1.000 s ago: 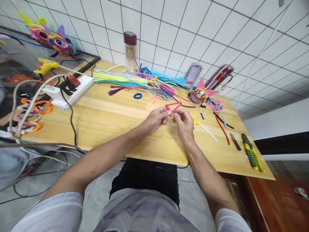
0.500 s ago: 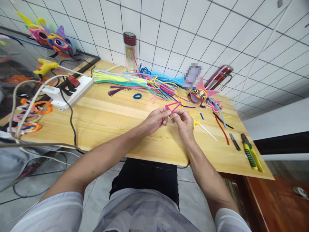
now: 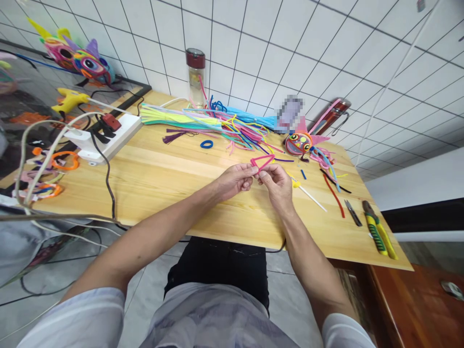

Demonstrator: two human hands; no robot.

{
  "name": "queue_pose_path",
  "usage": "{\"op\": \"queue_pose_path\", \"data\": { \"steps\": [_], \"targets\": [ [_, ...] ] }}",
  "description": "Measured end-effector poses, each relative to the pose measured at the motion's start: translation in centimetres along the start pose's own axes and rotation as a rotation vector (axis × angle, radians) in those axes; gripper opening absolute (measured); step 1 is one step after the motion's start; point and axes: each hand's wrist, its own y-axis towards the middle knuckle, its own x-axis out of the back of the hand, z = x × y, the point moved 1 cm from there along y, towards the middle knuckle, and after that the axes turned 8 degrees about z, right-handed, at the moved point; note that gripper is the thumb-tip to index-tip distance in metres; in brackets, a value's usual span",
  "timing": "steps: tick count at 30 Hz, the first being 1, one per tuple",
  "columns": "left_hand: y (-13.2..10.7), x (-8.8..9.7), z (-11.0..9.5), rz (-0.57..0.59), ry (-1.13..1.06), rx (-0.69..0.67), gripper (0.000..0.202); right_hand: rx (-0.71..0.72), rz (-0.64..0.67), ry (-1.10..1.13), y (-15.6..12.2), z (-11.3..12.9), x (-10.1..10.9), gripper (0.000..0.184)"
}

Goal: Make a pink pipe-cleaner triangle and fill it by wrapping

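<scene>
A pink pipe cleaner (image 3: 263, 160), bent into a triangle, is pinched between both hands above the wooden table. My left hand (image 3: 237, 180) closes thumb and fingers on its left lower corner. From the other side, my right hand (image 3: 277, 183) grips the same piece close by, its thumb near the left one. Fingertips hide the lower part of the triangle. Partly behind my right hand lies a yellow glue gun (image 3: 295, 183) with a white glue stick (image 3: 313, 199). Beyond the hands sits a blue pipe cleaner ring (image 3: 206, 144).
Bundled pipe cleaners (image 3: 203, 121) lie along the back near a glass bottle (image 3: 195, 79). A colourful mask (image 3: 299, 143) stands back right. Pliers (image 3: 379, 232), small snips (image 3: 353, 212) and a red strip (image 3: 334, 195) lie right. A power strip (image 3: 112, 140) with cables is left.
The pink triangle has tilted slightly and shifted a little to the right in my fingers. Both hands keep hold of it in nearly the same place.
</scene>
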Motion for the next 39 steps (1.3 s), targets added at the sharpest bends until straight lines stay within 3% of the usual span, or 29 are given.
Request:
{"op": "queue_pose_path", "data": {
  "steps": [10,13,16,19,22,25,33,39],
  "targets": [
    [-0.1,-0.1,0.0,-0.041,0.022,-0.022,0.051,-0.021,-0.047,0.0,0.1,0.4,0.2,0.031],
    [0.0,0.2,0.3,-0.119,0.128,-0.064,0.046,-0.034,-0.061,0.013,0.3,0.2,0.4,0.03],
    [-0.1,0.8,0.6,-0.32,0.397,-0.248,0.031,-0.048,-0.089,0.027,0.4,0.0,0.5,0.028],
    [-0.4,1.0,1.1,-0.449,0.848,-0.555,0.028,-0.061,-0.097,0.026,0.4,-0.3,0.5,0.027],
    [-0.6,0.8,1.8,-0.413,1.216,-0.802,0.04,-0.064,-0.073,0.019,0.4,-0.4,0.5,0.029],
    [-0.7,0.8,2.2,-0.357,1.374,-0.896,0.035,-0.058,-0.056,0.025,0.3,-0.5,0.3,0.031],
    [-0.5,1.2,1.9,-0.344,1.421,-0.946,0.014,-0.058,-0.058,0.065,0.2,-0.4,-0.2,0.038],
    [-0.4,1.0,1.5,-0.353,1.393,-1.111,0.01,-0.059,-0.027,0.128,-0.2,-0.4,-0.5,0.032]
  ]
}}
